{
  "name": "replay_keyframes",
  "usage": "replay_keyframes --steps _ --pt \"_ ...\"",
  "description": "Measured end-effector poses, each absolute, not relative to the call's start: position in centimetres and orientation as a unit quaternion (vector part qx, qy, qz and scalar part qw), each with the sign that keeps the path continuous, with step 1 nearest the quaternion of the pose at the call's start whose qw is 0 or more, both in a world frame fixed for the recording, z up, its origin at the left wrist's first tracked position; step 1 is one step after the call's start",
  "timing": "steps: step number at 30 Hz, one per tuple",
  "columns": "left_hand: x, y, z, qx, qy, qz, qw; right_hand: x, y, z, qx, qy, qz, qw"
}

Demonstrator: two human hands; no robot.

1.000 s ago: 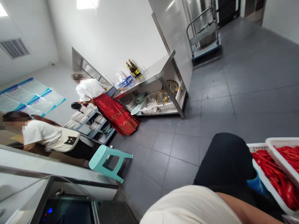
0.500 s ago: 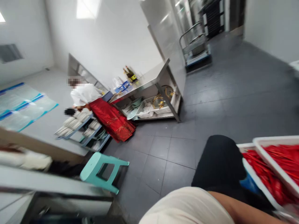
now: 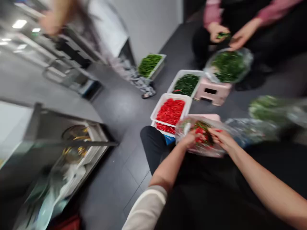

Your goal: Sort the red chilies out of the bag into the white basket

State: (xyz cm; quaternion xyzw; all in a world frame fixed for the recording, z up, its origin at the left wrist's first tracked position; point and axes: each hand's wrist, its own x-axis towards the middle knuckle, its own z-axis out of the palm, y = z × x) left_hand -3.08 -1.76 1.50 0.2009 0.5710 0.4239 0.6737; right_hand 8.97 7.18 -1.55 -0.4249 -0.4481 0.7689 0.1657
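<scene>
A clear plastic bag (image 3: 216, 151) with red peppers and green bits inside rests on a pink stool (image 3: 211, 117) before me. My left hand (image 3: 192, 139) is at the bag's left side, closed round something red. On the right side, my right hand (image 3: 222, 138) pinches something red over the bag's contents. Motion blur hides fine finger detail. Just beyond my left hand, white trays of red peppers (image 3: 171, 111) are stacked one on another. Behind them stands a white tray of dark green peppers (image 3: 186, 84).
Across from me, a person's hands (image 3: 242, 34) work over a bag of greens (image 3: 229, 65) on another pink stool (image 3: 213, 91). Further back are a tray of green vegetables (image 3: 150, 65) and a walking person (image 3: 110, 28). A metal shelf (image 3: 96, 143) stands left.
The view has swung right and down from the room to the peppers. Both my hands now show; before, only part of one arm did. The teal stool has left the view.
</scene>
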Motion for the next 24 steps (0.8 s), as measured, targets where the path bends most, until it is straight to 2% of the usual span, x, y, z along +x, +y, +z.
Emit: replay_keyframes --steps 2,5,10,14,19,24 --pt "-3.2 -0.8 0.3 0.131 0.497 0.467 0.719 12.2 6.7 -2.5 -0.454 -0.391 0.779 0.186" --pt "-3.1 0.0 -0.3 0.097 0.444 0.490 0.744 12.5 6.9 -2.7 -0.427 -0.382 0.800 0.179" --pt "-2.0 0.2 -0.3 0.167 0.488 0.418 0.748 10.7 6.9 -1.8 -0.382 -0.491 0.766 0.161" --pt "-2.3 0.6 0.0 0.173 0.505 0.393 0.748 10.7 7.1 -1.5 -0.358 -0.499 0.775 0.150" --pt "-4.2 -0.1 0.5 0.119 0.455 0.406 0.784 11.1 8.1 -1.4 -0.405 -0.403 0.787 0.233" --pt "-4.5 -0.8 -0.6 0.160 0.524 0.385 0.743 11.1 8.1 -1.6 -0.419 -0.379 0.777 0.277"
